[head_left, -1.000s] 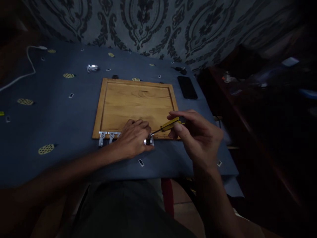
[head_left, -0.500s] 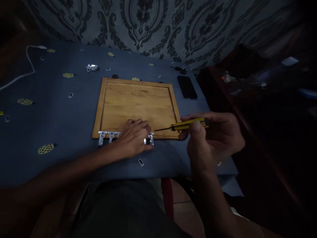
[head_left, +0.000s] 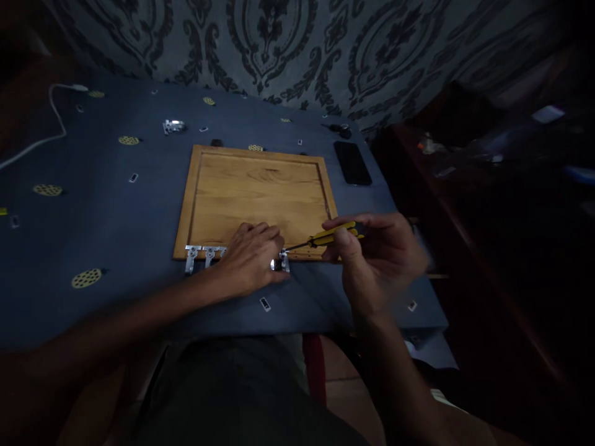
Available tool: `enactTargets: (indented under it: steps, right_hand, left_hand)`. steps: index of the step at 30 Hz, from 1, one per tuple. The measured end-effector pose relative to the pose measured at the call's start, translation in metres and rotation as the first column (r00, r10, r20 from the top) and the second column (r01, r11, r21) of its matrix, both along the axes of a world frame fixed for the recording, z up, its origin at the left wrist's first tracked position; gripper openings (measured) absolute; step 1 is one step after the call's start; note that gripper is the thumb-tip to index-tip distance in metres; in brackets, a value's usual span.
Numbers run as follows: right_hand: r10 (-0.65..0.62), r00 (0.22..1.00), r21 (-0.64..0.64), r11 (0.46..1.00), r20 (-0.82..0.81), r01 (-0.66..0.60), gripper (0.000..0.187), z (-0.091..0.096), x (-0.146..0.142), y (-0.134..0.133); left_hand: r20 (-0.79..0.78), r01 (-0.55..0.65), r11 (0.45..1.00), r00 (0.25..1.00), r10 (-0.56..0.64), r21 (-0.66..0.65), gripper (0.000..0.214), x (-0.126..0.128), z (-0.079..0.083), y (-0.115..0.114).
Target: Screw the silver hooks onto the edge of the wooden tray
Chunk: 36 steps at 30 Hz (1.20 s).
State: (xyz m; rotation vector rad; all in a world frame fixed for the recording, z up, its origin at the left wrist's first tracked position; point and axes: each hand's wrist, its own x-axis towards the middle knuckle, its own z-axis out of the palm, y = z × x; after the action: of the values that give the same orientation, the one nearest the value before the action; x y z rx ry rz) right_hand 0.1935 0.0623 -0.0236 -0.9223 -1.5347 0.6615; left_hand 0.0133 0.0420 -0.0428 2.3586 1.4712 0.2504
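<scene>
A wooden panel [head_left: 258, 189] with a raised frame lies flat on the blue cloth. Along its near edge sit small metal hooks [head_left: 199, 255]. My left hand [head_left: 251, 257] rests palm down on that edge, fingers curled over a metal hook [head_left: 281, 262] at its fingertips. My right hand [head_left: 372, 260] is closed on a yellow-handled screwdriver [head_left: 325, 236]. The screwdriver's thin shaft points left, and its tip meets the hook beside my left fingers.
A black phone [head_left: 352, 163] lies right of the panel, with a dark key-like item [head_left: 339, 130] behind it. A white cable [head_left: 51, 127] runs at far left. A metal part [head_left: 173, 127] lies farther back. Small labels and yellow patterned spots dot the cloth. A dark shelf stands at right.
My right hand drew the screwdriver back to the right, away from the hook, then brought its tip back to the hook. My left hand stayed put.
</scene>
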Motion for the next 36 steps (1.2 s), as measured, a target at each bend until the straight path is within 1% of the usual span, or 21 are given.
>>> enactTargets:
  steps: [5, 7, 12, 14, 17, 19, 21, 23, 26, 28, 31, 33, 36]
  right_hand:
    - [0.013, 1.0, -0.018, 1.0, -0.018, -0.014, 0.018, -0.003, 0.0, 0.0]
    - [0.029, 1.0, -0.013, 0.999, -0.002, -0.029, 0.016, -0.003, 0.001, 0.0]
    - [0.131, 0.99, -0.034, 0.991, 0.06, -0.129, 0.013, 0.002, 0.002, 0.003]
    - [0.165, 0.985, -0.037, 0.986, 0.057, -0.163, 0.014, 0.004, 0.003, 0.005]
    - [0.243, 0.967, -0.06, 0.969, 0.071, -0.239, 0.023, 0.008, 0.008, 0.008]
    - [0.302, 0.949, -0.094, 0.951, 0.095, -0.293, 0.024, 0.01, 0.012, 0.009]
    - [0.333, 0.937, -0.107, 0.941, 0.107, -0.322, 0.022, 0.01, 0.015, 0.01]
    - [0.32, 0.941, -0.085, 0.946, 0.108, -0.312, 0.018, 0.009, 0.016, 0.011]
    - [0.245, 0.966, -0.043, 0.969, 0.086, -0.242, 0.011, 0.007, 0.011, 0.012]
    - [0.188, 0.981, -0.035, 0.982, 0.038, -0.187, 0.015, 0.006, 0.006, 0.012]
    - [0.137, 0.99, -0.077, 0.987, -0.02, -0.138, 0.026, 0.006, 0.0, 0.011]
    - [0.141, 0.99, -0.116, 0.983, -0.015, -0.142, 0.026, 0.007, 0.0, 0.01]
    - [0.197, 0.98, -0.129, 0.973, 0.037, -0.191, 0.021, 0.008, 0.004, 0.007]
  left_hand:
    - [-0.013, -0.019, 0.998, 1.0, 0.019, -0.057, 0.038, 0.002, 0.005, 0.0]
    - [-0.018, -0.022, 0.997, 1.0, 0.021, -0.068, 0.038, 0.002, 0.005, 0.0]
    - [-0.013, -0.025, 0.999, 1.0, 0.024, -0.031, 0.04, 0.002, 0.002, 0.0]
    - [-0.021, -0.026, 0.998, 0.999, 0.025, -0.049, 0.041, 0.002, 0.004, 0.0]
    - [-0.04, -0.026, 0.995, 0.999, 0.022, -0.094, 0.041, 0.003, 0.008, 0.001]
    - [-0.038, -0.028, 0.995, 0.999, 0.025, -0.096, 0.038, 0.003, 0.009, 0.001]
    - [-0.02, -0.028, 0.997, 0.999, 0.026, -0.077, 0.036, 0.003, 0.008, 0.001]
    - [0.0, -0.028, 0.998, 1.0, 0.028, -0.056, 0.036, 0.003, 0.006, 0.001]
    - [-0.006, -0.028, 0.998, 1.0, 0.028, -0.059, 0.037, 0.002, 0.004, 0.001]
    - [-0.011, -0.029, 0.998, 1.0, 0.029, -0.06, 0.038, 0.002, 0.003, 0.0]
    - [-0.001, -0.03, 0.998, 1.0, 0.03, -0.047, 0.038, 0.002, 0.003, 0.0]
    - [-0.002, -0.03, 0.999, 1.0, 0.03, -0.043, 0.038, 0.002, 0.003, 0.0]
    - [-0.007, -0.025, 0.999, 1.0, 0.025, -0.042, 0.038, 0.002, 0.003, 0.0]
